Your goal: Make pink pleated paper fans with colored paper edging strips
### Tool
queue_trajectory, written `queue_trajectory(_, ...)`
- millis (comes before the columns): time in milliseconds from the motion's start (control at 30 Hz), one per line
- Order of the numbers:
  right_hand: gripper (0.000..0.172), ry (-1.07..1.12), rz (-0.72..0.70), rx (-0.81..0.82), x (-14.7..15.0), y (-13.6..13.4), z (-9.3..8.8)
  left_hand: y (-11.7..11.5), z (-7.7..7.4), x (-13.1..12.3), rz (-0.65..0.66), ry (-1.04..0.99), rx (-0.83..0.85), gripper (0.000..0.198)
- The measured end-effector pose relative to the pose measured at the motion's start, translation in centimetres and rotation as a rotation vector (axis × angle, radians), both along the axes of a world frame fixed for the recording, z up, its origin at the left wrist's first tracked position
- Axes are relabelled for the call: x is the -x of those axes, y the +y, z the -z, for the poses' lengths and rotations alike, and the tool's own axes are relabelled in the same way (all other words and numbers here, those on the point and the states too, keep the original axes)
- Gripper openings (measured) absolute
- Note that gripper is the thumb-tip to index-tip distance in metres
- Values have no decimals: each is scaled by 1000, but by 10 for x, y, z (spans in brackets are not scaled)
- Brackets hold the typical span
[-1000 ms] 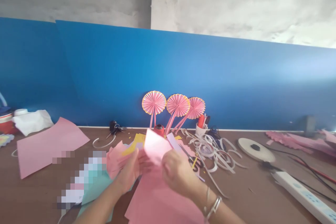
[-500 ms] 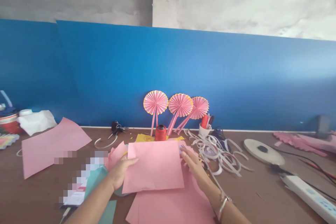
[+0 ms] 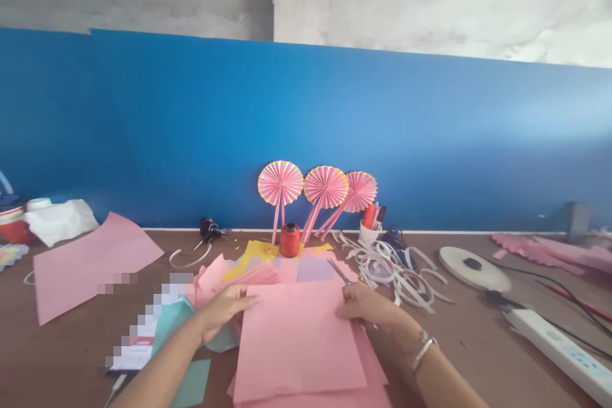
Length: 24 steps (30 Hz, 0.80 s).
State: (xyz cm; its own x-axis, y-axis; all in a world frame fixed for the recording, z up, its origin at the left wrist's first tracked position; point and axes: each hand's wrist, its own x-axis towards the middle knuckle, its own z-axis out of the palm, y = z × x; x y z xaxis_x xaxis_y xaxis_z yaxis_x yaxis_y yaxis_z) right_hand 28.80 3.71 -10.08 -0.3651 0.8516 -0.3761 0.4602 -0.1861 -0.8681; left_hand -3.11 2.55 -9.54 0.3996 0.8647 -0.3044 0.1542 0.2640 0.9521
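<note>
A square sheet of pink paper (image 3: 301, 344) lies over a stack of larger pink sheets (image 3: 375, 363) in front of me. My left hand (image 3: 224, 312) pinches its upper left edge, thumb on top. At its upper right corner, my right hand (image 3: 370, 309) has the thumb pressed on the sheet and the fingers curled. Scissors (image 3: 338, 271) show their blades just beyond the right hand; the handles are mostly hidden. Behind the left hand lie folded pink paper pieces (image 3: 261, 274) and a yellow paper piece (image 3: 246, 261).
A red thread spool (image 3: 289, 241) stands behind the paper. Three pleated paper fans (image 3: 280, 183) lean on the blue partition (image 3: 191, 108). White strips (image 3: 387, 268) tangle at right, near a round white reel (image 3: 473, 268) and a power strip (image 3: 557, 344). A pink sheet (image 3: 95, 268) lies left.
The pink square has come down and nearer to me, onto the stack. My right hand has gone from spread fingers beside it to gripping its corner. My left hand keeps hold.
</note>
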Motion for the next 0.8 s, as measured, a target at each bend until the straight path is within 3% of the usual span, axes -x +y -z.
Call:
queue_trajectory(167,32,-98,32,-68,3,0,8,2,10,1,-28,230,-8,33)
queue_trajectory(400,28,-148,70,-107,1,9,20,2,8,2,-23,335,-35,24)
queue_trajectory(600,21,-144,66,-103,0,9,25,6,3,8,-16,414,-87,29)
queue_trajectory(700,18,-71,97,-113,1,8,22,10,3,11,-149,490,-222,31)
queue_trajectory(800,21,39,140,-95,3,6,15,15,10,14,-416,703,-587,27)
